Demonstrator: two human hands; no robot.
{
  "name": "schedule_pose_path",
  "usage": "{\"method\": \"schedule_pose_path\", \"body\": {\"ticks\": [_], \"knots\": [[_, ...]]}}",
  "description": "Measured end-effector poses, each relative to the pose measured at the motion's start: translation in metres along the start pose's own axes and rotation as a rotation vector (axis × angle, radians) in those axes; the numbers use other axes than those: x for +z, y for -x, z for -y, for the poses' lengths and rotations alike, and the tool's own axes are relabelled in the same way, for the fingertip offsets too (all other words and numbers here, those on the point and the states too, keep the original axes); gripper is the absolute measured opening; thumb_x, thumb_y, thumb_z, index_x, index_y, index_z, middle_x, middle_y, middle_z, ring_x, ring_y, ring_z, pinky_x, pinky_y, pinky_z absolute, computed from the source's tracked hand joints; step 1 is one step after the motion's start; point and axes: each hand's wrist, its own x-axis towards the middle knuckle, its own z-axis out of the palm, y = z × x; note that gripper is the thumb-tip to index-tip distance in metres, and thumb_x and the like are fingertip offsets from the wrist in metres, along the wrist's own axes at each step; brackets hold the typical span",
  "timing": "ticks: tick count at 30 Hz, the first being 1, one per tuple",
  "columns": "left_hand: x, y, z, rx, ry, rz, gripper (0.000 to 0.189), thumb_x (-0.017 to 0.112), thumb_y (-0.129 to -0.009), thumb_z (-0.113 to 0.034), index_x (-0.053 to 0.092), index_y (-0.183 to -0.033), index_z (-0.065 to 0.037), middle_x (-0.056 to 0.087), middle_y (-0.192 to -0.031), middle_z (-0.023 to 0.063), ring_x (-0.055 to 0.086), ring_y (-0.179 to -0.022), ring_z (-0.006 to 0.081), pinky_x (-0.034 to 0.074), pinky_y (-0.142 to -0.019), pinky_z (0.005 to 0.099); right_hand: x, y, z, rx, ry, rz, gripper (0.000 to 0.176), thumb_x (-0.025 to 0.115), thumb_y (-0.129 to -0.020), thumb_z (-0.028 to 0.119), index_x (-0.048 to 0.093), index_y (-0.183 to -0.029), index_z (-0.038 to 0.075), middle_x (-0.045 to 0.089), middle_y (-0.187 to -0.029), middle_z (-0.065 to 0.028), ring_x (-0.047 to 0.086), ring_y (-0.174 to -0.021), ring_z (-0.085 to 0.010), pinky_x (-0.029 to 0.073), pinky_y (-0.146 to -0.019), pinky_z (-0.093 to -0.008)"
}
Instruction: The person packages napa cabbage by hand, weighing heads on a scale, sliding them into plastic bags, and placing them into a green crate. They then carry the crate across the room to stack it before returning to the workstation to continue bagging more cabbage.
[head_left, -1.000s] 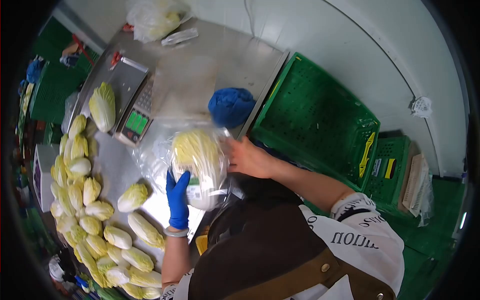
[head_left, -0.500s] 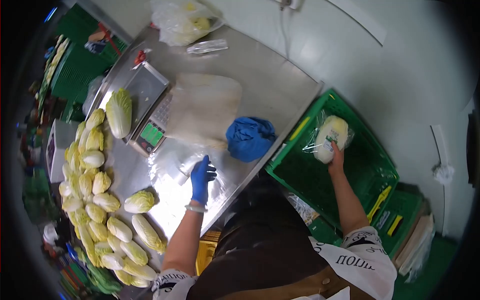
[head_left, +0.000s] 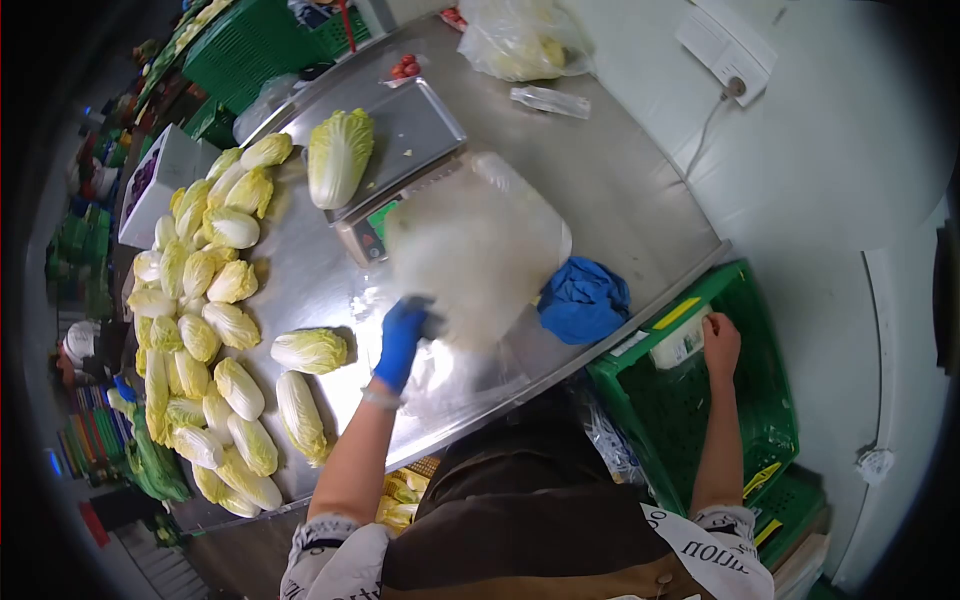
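Two arms spread: gloved left hand pinches plastic bag (blurred); right hand touches bagged cabbage, grip unclear.

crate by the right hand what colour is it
Green. The crate shows best in the head view.

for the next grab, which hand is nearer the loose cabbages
Left, probably: the left hand, holding a bag, is near the closest cabbage; the right hand is in the green crate.

Lying on the steel counter: heaped cabbages at left, a scale, a stack of clear bags, a blue cloth, a filled plastic bag.
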Motion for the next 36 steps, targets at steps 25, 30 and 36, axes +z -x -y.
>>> {"method": "schedule_pose_path", "body": {"ticks": [25, 30, 36], "knots": [[-0.182, 0.106, 0.137, 0.039, -0.659, 0.013, 0.027, 0.054, -0.086, -0.027, 0.056, -0.098, -0.003, 0.063, -0.085, 0.0236, 0.061, -0.075, 0.0429, 0.048, -0.066, 0.0501, 0.356, -0.022, 0.613, 0.137, -0.546, 0.512, 0.103, 0.081, -0.064, 0.033, 0.023, -0.141, -0.002, 0.050, -0.127, -0.0222, 0.055, -0.114, -0.0314, 0.047, -0.095, -0.0406], [-0.191, 0.099, 0.143, -0.018, -0.400, 0.005, 0.026, 0.052, -0.088, -0.018, 0.054, -0.106, -0.001, 0.060, -0.069, 0.0237, 0.061, -0.066, 0.0384, 0.045, -0.057, 0.0454, 0.254, 0.023, 0.533, -0.338, -0.745, 1.054, 0.088, 0.079, -0.066, 0.022, 0.032, -0.138, 0.004, 0.050, -0.130, -0.0147, 0.051, -0.118, -0.0277, 0.044, -0.098, -0.0398], [-0.198, 0.084, 0.191, 0.231, -0.115, -0.017, 0.051, 0.043, -0.087, -0.002, 0.042, -0.138, -0.005, 0.065, -0.112, 0.0115, 0.061, -0.071, 0.0139, 0.049, -0.068, 0.0263, 0.196, 0.104, 0.473, -1.561, 0.150, 1.465, 0.084, 0.075, -0.062, 0.021, 0.039, -0.137, 0.013, 0.047, -0.135, -0.0100, 0.046, -0.122, -0.0318, 0.037, -0.103, -0.0422]]}}
